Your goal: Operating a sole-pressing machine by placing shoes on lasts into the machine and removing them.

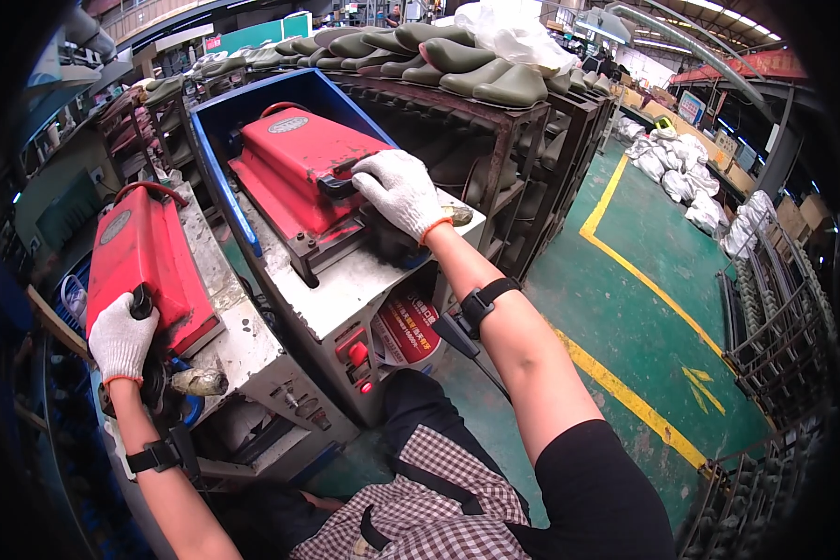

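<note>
Two machines with red metal covers stand side by side in front of me. My right hand (397,191), in a white knitted glove, is closed round the black handle (336,185) at the near end of the right red cover (299,154). Below that hand is a dark, fuzzy part, partly hidden. My left hand (121,341), gloved the same way, has its fingers at a black handle (141,302) on the left red cover (149,271) and looks closed on it. A worn, tan stub (199,381) sticks out near my left wrist.
A blue bin-like surround (217,177) encloses the right cover. Olive-green shoe forms (509,82) lie in rows on a dark metal rack (523,140). Red buttons (357,353) sit on the right cabinet's front. White sacks (672,163) and metal racks (779,317) stand beyond the yellow-lined green floor.
</note>
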Demonstrator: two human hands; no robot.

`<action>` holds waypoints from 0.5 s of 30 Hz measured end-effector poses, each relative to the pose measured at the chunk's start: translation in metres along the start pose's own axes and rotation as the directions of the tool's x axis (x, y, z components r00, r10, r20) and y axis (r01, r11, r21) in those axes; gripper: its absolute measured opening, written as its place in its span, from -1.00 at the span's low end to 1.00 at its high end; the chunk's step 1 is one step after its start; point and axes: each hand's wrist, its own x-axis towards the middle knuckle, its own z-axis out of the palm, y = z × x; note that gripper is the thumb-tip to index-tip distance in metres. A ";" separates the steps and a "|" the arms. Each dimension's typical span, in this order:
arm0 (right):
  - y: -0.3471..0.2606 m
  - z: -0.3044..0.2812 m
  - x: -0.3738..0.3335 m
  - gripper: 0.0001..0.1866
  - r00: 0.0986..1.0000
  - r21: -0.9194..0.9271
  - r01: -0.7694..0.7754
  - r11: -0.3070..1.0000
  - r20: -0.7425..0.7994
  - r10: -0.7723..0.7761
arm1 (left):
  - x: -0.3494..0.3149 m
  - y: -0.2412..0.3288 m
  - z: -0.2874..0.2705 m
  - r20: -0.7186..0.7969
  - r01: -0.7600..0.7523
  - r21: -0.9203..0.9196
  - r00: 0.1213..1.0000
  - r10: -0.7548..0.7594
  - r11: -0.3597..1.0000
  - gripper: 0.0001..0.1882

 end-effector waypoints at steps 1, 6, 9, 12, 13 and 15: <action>0.000 0.000 0.000 -0.76 1.000 0.000 0.000 1.000 0.000 0.000 | 0.000 0.000 0.000 -0.002 -0.003 0.000 1.000 0.003 1.000 -0.63; -0.001 0.000 0.000 -0.75 1.000 0.001 -0.002 1.000 0.004 0.002 | 0.000 -0.001 0.001 -0.008 -0.008 0.001 1.000 0.008 1.000 -0.63; -0.001 -0.001 0.000 -0.75 1.000 0.003 0.001 1.000 0.003 -0.001 | 0.000 -0.001 0.001 -0.005 -0.004 0.003 1.000 0.004 1.000 -0.63; -0.001 0.000 0.000 -0.75 1.000 -0.001 0.004 1.000 -0.009 -0.004 | 0.000 0.000 0.000 -0.002 -0.006 0.006 1.000 0.006 1.000 -0.64; 0.000 0.000 0.000 -0.75 1.000 -0.001 0.004 1.000 -0.010 -0.004 | 0.000 0.000 0.000 -0.004 -0.007 0.008 1.000 0.007 1.000 -0.64; -0.001 0.001 0.000 -0.75 1.000 0.000 0.005 1.000 -0.006 -0.005 | -0.001 -0.001 -0.001 -0.007 -0.006 0.011 1.000 0.006 1.000 -0.64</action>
